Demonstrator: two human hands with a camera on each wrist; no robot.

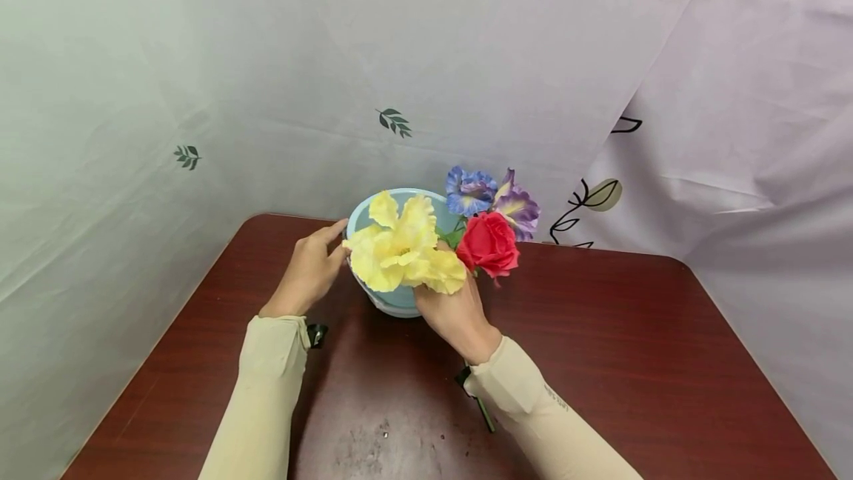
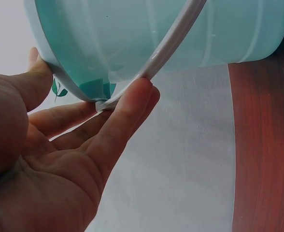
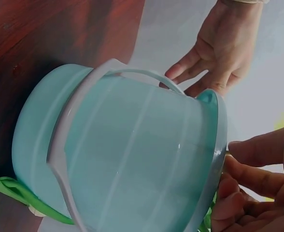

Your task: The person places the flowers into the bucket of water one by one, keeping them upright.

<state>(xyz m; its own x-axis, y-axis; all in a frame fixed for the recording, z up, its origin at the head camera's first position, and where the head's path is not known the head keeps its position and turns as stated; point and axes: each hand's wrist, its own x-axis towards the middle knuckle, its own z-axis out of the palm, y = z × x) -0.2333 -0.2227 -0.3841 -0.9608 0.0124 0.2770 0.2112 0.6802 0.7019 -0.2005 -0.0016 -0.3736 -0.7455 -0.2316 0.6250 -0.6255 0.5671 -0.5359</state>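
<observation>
A light blue bucket (image 1: 397,310) stands on the table. My left hand (image 1: 312,265) touches its left side, with fairly straight fingers at the rim and beside the end of the pale handle (image 2: 173,38). Above the bucket's near rim, my right hand (image 1: 456,313) pinches a thin stem (image 3: 228,153) below a large yellow flower (image 1: 400,247). That bloom covers much of the opening and some of my fingers. Right beside this hand, a red rose (image 1: 489,243), a blue iris (image 1: 469,192) and a purple iris (image 1: 517,206) lean over the right rim.
A green stem end (image 1: 486,417) shows beside my right sleeve, over the dark red wooden table (image 1: 600,361). Green leaves (image 3: 16,191) lie close against the bucket's base in the right wrist view. A patterned white cloth (image 1: 300,95) hangs behind the table.
</observation>
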